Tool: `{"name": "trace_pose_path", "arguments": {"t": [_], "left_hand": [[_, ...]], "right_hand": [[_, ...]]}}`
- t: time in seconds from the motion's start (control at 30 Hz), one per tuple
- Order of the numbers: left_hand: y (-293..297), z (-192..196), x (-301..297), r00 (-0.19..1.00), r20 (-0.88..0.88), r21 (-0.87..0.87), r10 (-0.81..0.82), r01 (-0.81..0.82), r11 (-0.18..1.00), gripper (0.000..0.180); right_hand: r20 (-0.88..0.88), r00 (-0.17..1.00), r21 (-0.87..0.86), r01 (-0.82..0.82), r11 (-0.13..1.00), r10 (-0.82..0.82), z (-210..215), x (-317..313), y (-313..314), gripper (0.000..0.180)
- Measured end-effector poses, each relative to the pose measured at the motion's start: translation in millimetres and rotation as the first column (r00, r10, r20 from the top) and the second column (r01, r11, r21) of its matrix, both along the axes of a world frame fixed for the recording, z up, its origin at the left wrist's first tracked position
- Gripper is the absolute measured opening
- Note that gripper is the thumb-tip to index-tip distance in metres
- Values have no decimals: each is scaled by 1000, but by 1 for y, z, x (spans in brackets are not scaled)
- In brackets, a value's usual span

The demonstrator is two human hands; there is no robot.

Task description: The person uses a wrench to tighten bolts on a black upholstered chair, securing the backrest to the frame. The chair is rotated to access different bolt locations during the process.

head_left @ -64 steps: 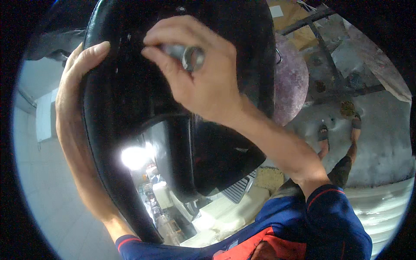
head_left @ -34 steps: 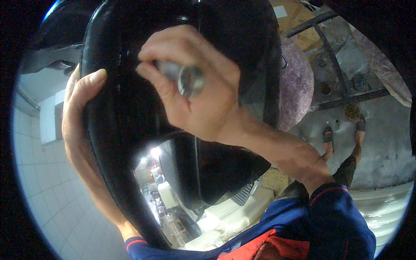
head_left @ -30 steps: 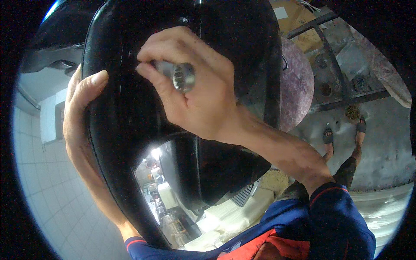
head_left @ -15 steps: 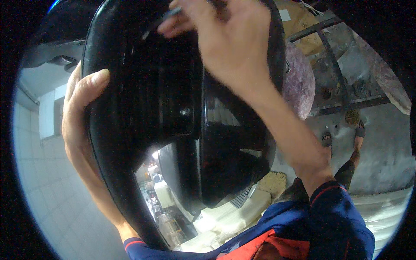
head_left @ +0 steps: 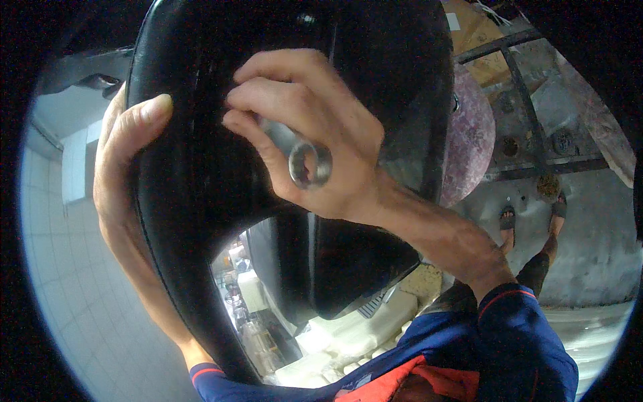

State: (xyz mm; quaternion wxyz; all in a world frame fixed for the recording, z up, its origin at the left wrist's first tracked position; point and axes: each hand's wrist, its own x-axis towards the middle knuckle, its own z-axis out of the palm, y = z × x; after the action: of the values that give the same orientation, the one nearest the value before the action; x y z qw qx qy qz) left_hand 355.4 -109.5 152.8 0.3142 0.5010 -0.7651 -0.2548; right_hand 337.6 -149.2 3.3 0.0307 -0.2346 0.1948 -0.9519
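Note:
A large glossy black curved panel (head_left: 201,194) fills the upper middle of the head view, held up close to the camera. My left hand (head_left: 124,174) grips its left edge, thumb lying on the black face. My right hand (head_left: 315,141) is pressed against the middle of the panel, its fingers closed round a silver metal socket tool (head_left: 305,157) whose open round end faces the camera. The tool's far end is hidden behind my fingers.
White tiled wall (head_left: 74,288) lies at the left. A round purple-grey object (head_left: 469,134) sits behind the panel's right edge. A metal frame and grey floor (head_left: 549,114) are at the right, with another person's sandalled feet (head_left: 529,214). Pale blocks (head_left: 348,335) lie below.
My right hand had lifted to the panel's top half a second ago; it has come back down to the panel's middle with the silver socket tool. My left hand stays put.

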Motion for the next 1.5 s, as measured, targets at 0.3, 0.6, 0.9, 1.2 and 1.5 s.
{"name": "trace_pose_path", "arguments": {"t": [0.3, 0.6, 0.9, 1.2, 1.5], "left_hand": [[-24, 0, 13, 998, -40, 102, -48, 52, 993, 50], [-24, 13, 21, 1000, 14, 99, 8, -9, 995, 53], [-15, 13, 18, 997, 66, 100, 44, -51, 994, 55], [-22, 10, 39, 996, 46, 143, 70, -76, 987, 58], [-15, 10, 59, 992, 39, 160, 122, -127, 979, 60]], "right_hand": [[-4, 990, 56, -142, 988, 142, -20, -30, -17, 11], [248, 905, -166, -311, 936, 344, -14, -35, -20, 11], [134, 990, -67, 63, 996, -53, 1, -5, -13, 21], [-239, 908, -211, 297, 931, -344, -22, -4, -55, 24], [43, 866, -114, -492, 863, 499, -27, -54, -42, 29]]}}
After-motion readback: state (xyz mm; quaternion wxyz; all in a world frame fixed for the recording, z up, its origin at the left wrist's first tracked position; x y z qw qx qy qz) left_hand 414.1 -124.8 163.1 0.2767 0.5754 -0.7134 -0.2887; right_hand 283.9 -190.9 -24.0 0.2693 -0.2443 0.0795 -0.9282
